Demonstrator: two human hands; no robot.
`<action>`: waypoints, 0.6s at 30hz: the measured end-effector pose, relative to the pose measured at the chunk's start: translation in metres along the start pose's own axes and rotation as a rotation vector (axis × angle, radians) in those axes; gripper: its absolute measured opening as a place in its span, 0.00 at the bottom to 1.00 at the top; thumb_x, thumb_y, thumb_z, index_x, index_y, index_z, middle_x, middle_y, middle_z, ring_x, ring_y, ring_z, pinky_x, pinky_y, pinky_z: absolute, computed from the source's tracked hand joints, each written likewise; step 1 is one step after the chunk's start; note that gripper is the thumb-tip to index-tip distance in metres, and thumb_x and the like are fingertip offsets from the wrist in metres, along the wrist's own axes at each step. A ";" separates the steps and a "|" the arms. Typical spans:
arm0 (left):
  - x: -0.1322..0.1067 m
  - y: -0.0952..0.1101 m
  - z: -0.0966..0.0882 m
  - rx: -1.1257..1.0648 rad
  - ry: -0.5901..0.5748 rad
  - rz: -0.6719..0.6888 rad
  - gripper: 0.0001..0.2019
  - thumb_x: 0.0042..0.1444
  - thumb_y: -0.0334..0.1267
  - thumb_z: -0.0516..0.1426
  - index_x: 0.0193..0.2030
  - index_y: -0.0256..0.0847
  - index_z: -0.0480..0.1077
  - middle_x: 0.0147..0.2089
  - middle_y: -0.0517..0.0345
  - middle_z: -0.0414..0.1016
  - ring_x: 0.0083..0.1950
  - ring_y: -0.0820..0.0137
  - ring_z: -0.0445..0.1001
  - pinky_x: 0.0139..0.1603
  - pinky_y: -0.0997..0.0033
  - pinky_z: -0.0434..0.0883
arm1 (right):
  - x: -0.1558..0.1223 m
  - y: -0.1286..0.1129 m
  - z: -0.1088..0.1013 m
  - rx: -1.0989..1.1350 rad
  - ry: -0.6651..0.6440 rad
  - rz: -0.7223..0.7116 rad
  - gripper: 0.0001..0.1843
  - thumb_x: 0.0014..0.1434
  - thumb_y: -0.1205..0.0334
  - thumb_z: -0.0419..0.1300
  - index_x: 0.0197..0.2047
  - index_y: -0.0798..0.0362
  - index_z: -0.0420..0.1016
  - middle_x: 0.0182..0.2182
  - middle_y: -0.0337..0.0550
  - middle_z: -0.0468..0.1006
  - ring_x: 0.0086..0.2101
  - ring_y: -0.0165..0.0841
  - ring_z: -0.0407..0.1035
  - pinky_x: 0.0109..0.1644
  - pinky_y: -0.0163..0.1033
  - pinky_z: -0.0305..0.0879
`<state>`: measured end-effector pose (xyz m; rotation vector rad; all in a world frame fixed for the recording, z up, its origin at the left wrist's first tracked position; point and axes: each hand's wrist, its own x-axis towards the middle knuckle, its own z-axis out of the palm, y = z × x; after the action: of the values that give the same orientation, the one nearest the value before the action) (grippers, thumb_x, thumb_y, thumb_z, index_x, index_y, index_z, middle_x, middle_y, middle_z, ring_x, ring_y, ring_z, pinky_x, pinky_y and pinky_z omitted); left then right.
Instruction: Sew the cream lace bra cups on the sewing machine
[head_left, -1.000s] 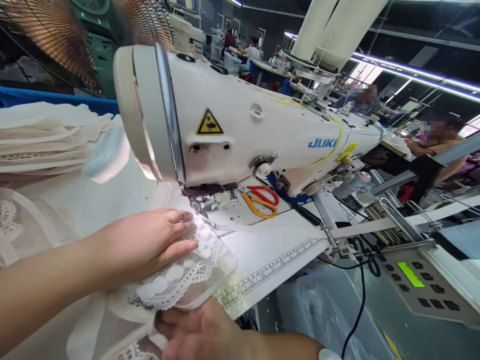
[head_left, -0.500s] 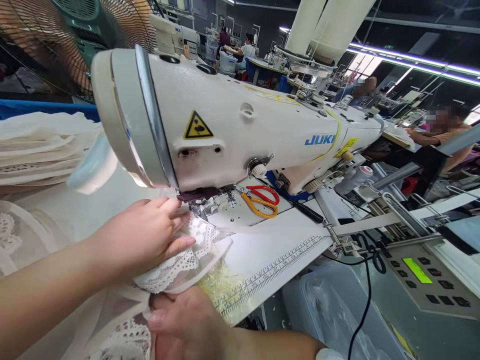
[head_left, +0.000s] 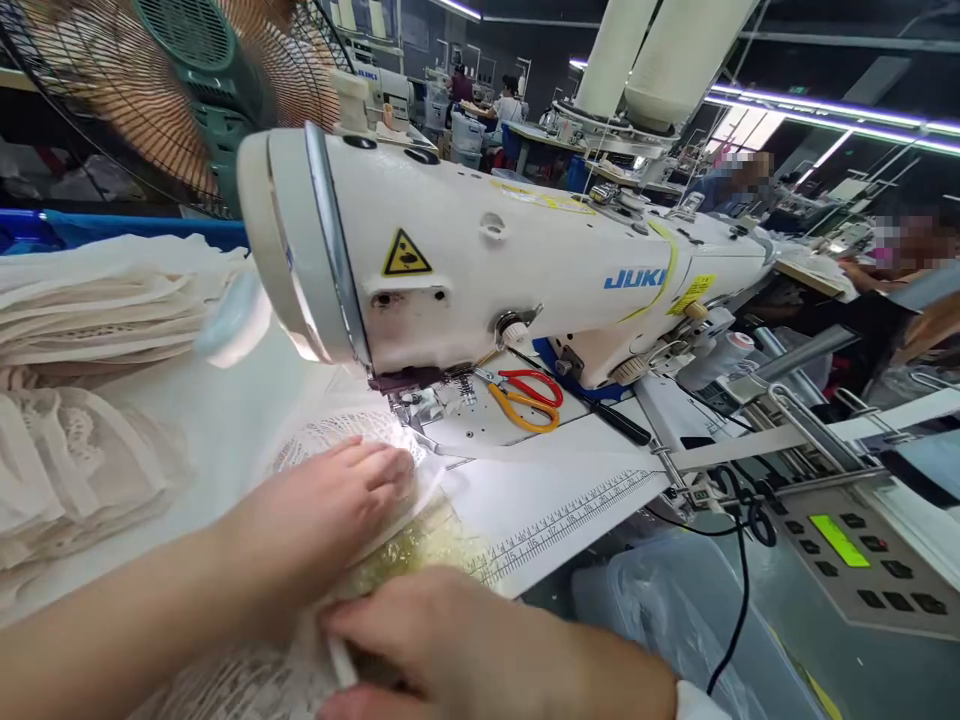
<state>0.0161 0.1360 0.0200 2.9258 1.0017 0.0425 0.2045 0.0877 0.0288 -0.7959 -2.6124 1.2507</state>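
Note:
White lace fabric (head_left: 311, 438) lies on the machine bed, with its far edge by the needle area of the white sewing machine (head_left: 465, 260). My left hand (head_left: 341, 505) rests over this fabric just in front of the presser foot, its fingers curled together on the cloth. Nearer to me, my right hand (head_left: 450, 640) holds the white edge of the fabric between thumb and fingers, somewhat blurred. More lace hangs below my left forearm. Right of the needle area lie nippers with red and orange handles (head_left: 529, 400).
Stacked white fabric pieces (head_left: 105, 300) lie at the left, before a large fan (head_left: 202, 90). A printed ruler (head_left: 562, 525) runs along the table's front edge. Below is a clear plastic bin (head_left: 675, 610); a control panel (head_left: 862, 560) stands at the right. People sit farther back.
My left hand has moved right and toward me, away from the needle, and its fingers have curled in. My right hand has shifted slightly right. The lace has turned and spread; the view has shifted.

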 end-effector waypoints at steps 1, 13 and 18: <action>-0.003 0.008 0.004 -0.018 0.035 0.047 0.19 0.49 0.31 0.56 0.50 0.35 0.74 0.55 0.43 0.75 0.56 0.56 0.72 0.60 0.55 0.68 | -0.008 0.004 -0.011 -0.101 0.034 0.004 0.12 0.64 0.55 0.53 0.39 0.53 0.73 0.31 0.39 0.77 0.31 0.29 0.68 0.35 0.32 0.63; -0.021 0.024 0.015 -0.160 0.334 -0.081 0.15 0.63 0.32 0.46 0.45 0.41 0.74 0.46 0.52 0.78 0.45 0.64 0.73 0.49 0.60 0.71 | -0.016 0.058 -0.044 -0.643 0.088 0.067 0.20 0.60 0.72 0.53 0.53 0.50 0.72 0.44 0.45 0.72 0.43 0.35 0.60 0.48 0.40 0.58; -0.019 0.002 0.024 -0.048 0.310 -0.039 0.20 0.63 0.38 0.48 0.59 0.48 0.68 0.56 0.52 0.75 0.48 0.60 0.73 0.48 0.57 0.67 | -0.014 0.057 -0.037 -0.640 0.108 0.095 0.24 0.58 0.73 0.54 0.57 0.51 0.70 0.43 0.46 0.71 0.42 0.36 0.60 0.47 0.40 0.59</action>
<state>0.0037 0.1218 -0.0035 2.9110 1.0751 0.5259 0.2516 0.1353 0.0114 -1.0446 -2.9237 0.3430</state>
